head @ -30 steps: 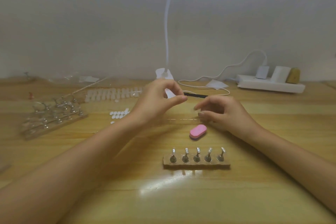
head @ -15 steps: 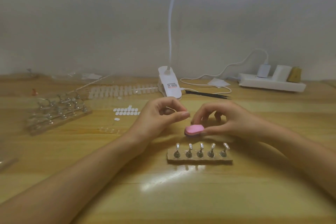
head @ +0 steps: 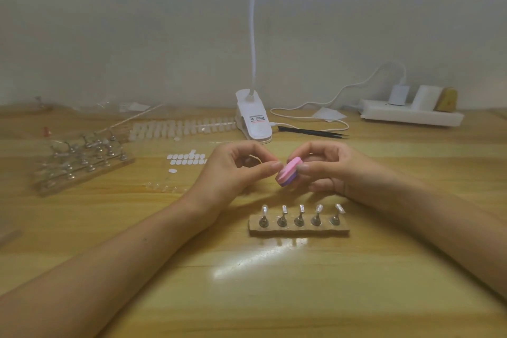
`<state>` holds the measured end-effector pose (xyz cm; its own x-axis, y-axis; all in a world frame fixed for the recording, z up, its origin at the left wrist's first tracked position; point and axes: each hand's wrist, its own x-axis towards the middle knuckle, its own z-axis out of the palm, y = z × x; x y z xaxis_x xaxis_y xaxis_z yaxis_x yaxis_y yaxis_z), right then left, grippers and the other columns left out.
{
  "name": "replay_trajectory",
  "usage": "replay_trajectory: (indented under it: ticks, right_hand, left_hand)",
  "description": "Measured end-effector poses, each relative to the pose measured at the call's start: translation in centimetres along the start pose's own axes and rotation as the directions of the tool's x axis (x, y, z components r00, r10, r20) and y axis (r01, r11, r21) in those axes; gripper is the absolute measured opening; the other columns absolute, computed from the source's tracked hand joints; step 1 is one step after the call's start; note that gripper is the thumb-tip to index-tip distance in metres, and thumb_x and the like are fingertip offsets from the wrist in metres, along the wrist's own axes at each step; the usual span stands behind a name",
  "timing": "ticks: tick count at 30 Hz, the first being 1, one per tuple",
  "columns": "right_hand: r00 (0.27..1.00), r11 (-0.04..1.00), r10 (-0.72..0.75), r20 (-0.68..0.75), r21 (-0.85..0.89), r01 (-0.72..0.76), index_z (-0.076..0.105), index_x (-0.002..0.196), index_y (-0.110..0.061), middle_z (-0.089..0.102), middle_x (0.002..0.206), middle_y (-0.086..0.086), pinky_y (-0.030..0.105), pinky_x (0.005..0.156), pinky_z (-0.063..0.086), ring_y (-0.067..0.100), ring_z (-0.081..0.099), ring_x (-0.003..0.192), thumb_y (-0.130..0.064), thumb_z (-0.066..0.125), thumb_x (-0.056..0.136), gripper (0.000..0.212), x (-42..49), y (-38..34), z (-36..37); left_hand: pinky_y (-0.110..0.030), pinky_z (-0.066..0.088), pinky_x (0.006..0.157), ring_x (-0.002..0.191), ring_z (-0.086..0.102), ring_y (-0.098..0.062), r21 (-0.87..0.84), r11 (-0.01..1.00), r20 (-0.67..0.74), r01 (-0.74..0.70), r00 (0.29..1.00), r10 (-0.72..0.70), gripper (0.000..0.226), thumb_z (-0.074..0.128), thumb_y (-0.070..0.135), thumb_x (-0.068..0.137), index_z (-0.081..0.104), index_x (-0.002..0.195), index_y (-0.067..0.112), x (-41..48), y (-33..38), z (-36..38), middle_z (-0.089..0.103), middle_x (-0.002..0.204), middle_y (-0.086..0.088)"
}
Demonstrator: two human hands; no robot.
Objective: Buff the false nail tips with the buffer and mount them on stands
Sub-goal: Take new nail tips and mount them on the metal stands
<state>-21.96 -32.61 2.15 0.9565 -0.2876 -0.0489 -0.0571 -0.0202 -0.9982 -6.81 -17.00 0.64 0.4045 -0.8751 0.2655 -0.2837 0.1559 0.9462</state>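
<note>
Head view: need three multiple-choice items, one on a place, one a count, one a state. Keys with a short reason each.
1. Where do the black tweezers lie?
A) on the table, right of the lamp base
B) across the wooden block
C) in the left hand

2. How many metal stands are on the near wooden block?
A) three
B) five
C) seven

3. What state is the buffer in?
A) lying flat on the table
B) held off the table in the right hand
C) clipped onto a stand

Key:
1 A: they lie just off the lamp base's right side.
2 B: five stands show in one row.
3 B: the right hand's thumb and fingers grip it, tilted, above the table.
</note>
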Motion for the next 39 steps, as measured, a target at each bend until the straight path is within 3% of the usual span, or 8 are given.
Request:
replay_trajectory:
  ticks: [5, 15, 20, 25, 29, 32, 36, 39]
  right_hand:
    - [0.995, 0.996, -0.014, -0.097, 0.086, 0.022, 0.065, 0.107, -0.004, 0.075, 0.105, 0.016, 0.02, 0.07, 0.058, 0.02, 0.075, 0.091, -0.019, 0.072, 0.079, 0.032, 0.1, 0.0, 0.0]
    - [1.0, 1.0, -0.016, -0.018, 0.013, 0.016, 0.073, 0.096, -0.014, 0.074, 0.107, 0.018, 0.027, 0.079, 0.06, 0.028, 0.073, 0.099, -0.021, 0.078, 0.078, 0.02, 0.1, 0.3, 0.1]
    - [0.989, 0.99, -0.034, -0.145, 0.128, 0.053, 0.067, 0.115, -0.01, 0.075, 0.101, 0.015, 0.021, 0.065, 0.058, 0.017, 0.073, 0.08, -0.023, 0.07, 0.08, 0.037, 0.2, 0.1, -0.1]
    - [0.991, 0.989, -0.069, -0.119, -0.135, 0.053, 0.066, 0.092, -0.015, 0.074, 0.085, 0.005, 0.021, 0.051, 0.052, 0.013, 0.066, 0.064, -0.035, 0.069, 0.084, 0.022, 0.1, 0.3, 0.9]
    - [0.976, 0.983, -0.129, -0.176, -0.152, 0.103, 0.07, 0.089, -0.021, 0.074, 0.081, 0.004, 0.023, 0.049, 0.053, 0.017, 0.069, 0.06, -0.032, 0.07, 0.088, 0.011, 0.3, 0.6, 1.5]
    - [0.975, 0.981, -0.159, -0.155, -0.133, 0.139, 0.073, 0.09, -0.023, 0.075, 0.085, 0.004, 0.021, 0.053, 0.054, 0.018, 0.072, 0.066, -0.037, 0.074, 0.083, 0.016, 0.1, 0.6, 1.4]
    - [0.989, 0.989, -0.145, -0.028, -0.011, 0.145, 0.077, 0.099, -0.017, 0.076, 0.096, 0.01, 0.024, 0.075, 0.058, 0.019, 0.074, 0.083, -0.024, 0.078, 0.081, 0.019, 0.1, 0.5, 0.8]
    - [0.995, 0.993, -0.104, -0.014, -0.055, 0.103, 0.077, 0.096, -0.017, 0.076, 0.098, 0.01, 0.024, 0.072, 0.058, 0.021, 0.075, 0.081, -0.026, 0.079, 0.078, 0.02, 0.3, 0.5, 0.9]
  left_hand:
    - [-0.012, 0.037, 0.048, 0.051, 0.048, 0.001, -0.022, 1.0, -0.053, 0.0, 0.999, -0.001, 0.01, 0.077, 0.02, 0.081, 0.069, 0.077, 0.014, 0.0, -0.1, 0.0, 0.061, 0.062, 0.015]
    - [-0.01, 0.037, 0.051, 0.053, 0.05, 0.001, 0.04, 0.997, -0.043, -0.065, 0.997, 0.067, 0.009, 0.074, 0.018, 0.085, 0.068, 0.079, 0.014, 0.1, -0.2, 0.1, 0.06, 0.066, 0.019]
    - [-0.016, 0.038, 0.056, 0.061, 0.05, -0.001, 0.029, 0.997, -0.028, -0.065, 0.997, 0.066, 0.01, 0.072, 0.02, 0.086, 0.066, 0.079, 0.019, 0.0, -0.1, 0.1, 0.062, 0.077, 0.014]
    - [-0.013, 0.037, 0.054, 0.057, 0.047, 0.0, 0.03, 0.996, -0.022, -0.082, 0.996, 0.083, 0.012, 0.071, 0.017, 0.087, 0.065, 0.077, 0.019, -0.1, 0.0, 0.2, 0.06, 0.071, 0.015]
    - [-0.008, 0.035, 0.053, 0.054, 0.048, 0.002, 0.055, 0.995, -0.01, -0.089, 0.996, 0.089, 0.011, 0.072, 0.016, 0.088, 0.065, 0.078, 0.015, -0.1, 0.1, 0.4, 0.058, 0.064, 0.018]
    - [-0.011, 0.036, 0.053, 0.057, 0.048, 0.0, 0.058, 0.995, -0.024, -0.082, 0.996, 0.083, 0.012, 0.072, 0.017, 0.087, 0.066, 0.077, 0.018, -0.1, 0.2, 0.4, 0.06, 0.067, 0.016]
    - [-0.015, 0.037, 0.051, 0.057, 0.048, -0.003, 0.022, 0.998, -0.072, -0.064, 0.995, 0.065, 0.011, 0.073, 0.018, 0.086, 0.066, 0.077, 0.018, 0.0, 0.2, 0.3, 0.063, 0.074, 0.008]
    - [-0.014, 0.038, 0.05, 0.056, 0.049, -0.001, 0.014, 0.997, -0.083, -0.076, 0.994, 0.077, 0.013, 0.072, 0.017, 0.087, 0.066, 0.076, 0.02, -0.1, 0.1, 0.2, 0.063, 0.073, 0.009]
